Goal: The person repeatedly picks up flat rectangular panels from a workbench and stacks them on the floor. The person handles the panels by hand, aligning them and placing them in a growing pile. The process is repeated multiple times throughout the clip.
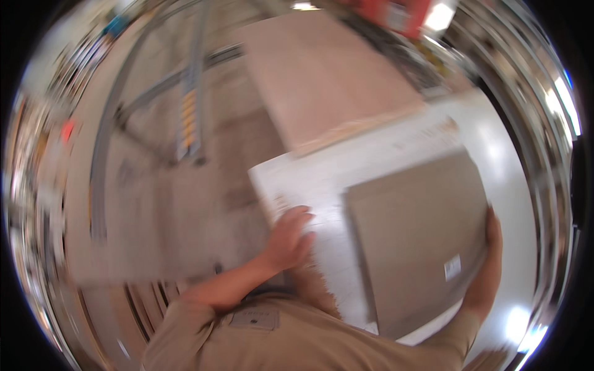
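Observation:
A flat grey-brown panel point(414, 222) with a small white label point(453, 267) lies before me on a white tabletop point(328, 185). My right hand point(493, 229) grips the panel's right edge, with its fingers partly hidden. Over the left edge of the white top, apart from the panel, is my left hand point(293, 238). Its fingers and thumb are parted and nothing shows between them. Both hands are a little smeared by motion.
Beyond the panel, a large pinkish-brown board point(334, 80) rests on the far part of the white top. Grey metal rails point(190, 111) stand over a wide brown surface point(167, 222) on the left. Something red point(396, 15) is at the far right. Shelving lines the blurred right side.

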Tool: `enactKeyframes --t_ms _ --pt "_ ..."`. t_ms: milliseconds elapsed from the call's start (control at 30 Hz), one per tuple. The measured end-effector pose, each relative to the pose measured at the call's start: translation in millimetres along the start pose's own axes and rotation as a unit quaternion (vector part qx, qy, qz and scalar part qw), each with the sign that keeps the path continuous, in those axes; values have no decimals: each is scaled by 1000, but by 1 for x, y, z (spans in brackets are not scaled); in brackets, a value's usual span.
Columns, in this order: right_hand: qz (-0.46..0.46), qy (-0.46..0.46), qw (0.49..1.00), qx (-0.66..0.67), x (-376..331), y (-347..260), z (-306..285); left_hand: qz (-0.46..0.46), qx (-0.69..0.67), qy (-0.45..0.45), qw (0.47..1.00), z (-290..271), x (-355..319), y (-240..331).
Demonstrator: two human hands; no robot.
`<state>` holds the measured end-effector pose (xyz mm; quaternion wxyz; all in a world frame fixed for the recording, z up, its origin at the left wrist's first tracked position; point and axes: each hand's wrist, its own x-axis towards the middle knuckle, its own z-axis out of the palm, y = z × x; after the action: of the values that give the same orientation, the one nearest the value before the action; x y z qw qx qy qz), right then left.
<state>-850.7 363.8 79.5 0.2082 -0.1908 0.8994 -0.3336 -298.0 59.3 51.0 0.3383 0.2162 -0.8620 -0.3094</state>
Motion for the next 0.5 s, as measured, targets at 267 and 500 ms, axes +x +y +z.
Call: enactKeyframes --t_ms 267,500 --pt "2 -89 984 152 -192 -69 163 -268 -33 73 960 18 -153 17" --pt "17 -180 958 221 -292 -57 207 -342 -689 30 638 -45 -151 47"
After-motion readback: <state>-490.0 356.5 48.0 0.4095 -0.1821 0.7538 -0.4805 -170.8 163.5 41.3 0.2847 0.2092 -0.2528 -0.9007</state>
